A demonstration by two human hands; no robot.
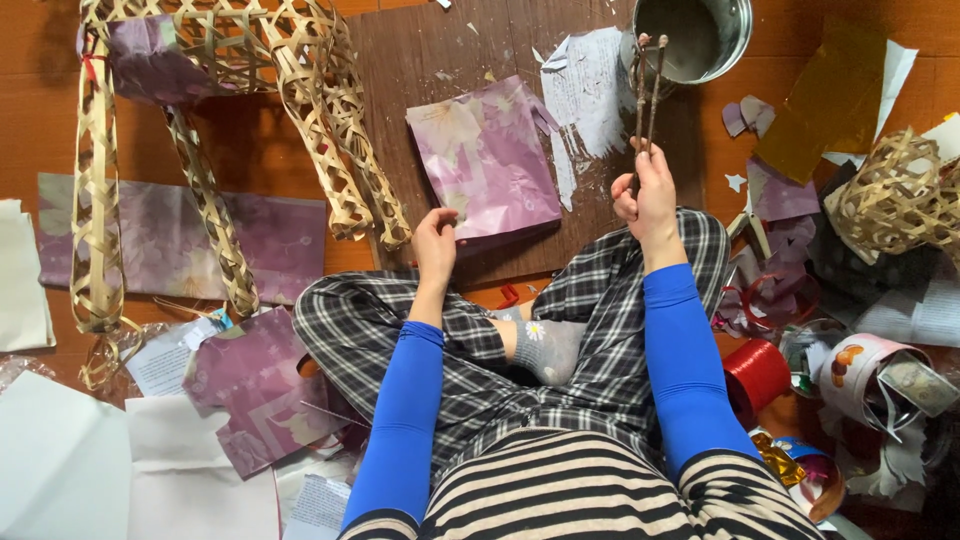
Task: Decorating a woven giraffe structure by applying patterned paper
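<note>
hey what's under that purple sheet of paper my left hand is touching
The purple paper sheet lies on a dark brown board, with the left hand at its lower edge. Torn white paper scraps lie beside it. Whatever sits directly beneath is covered.
</note>
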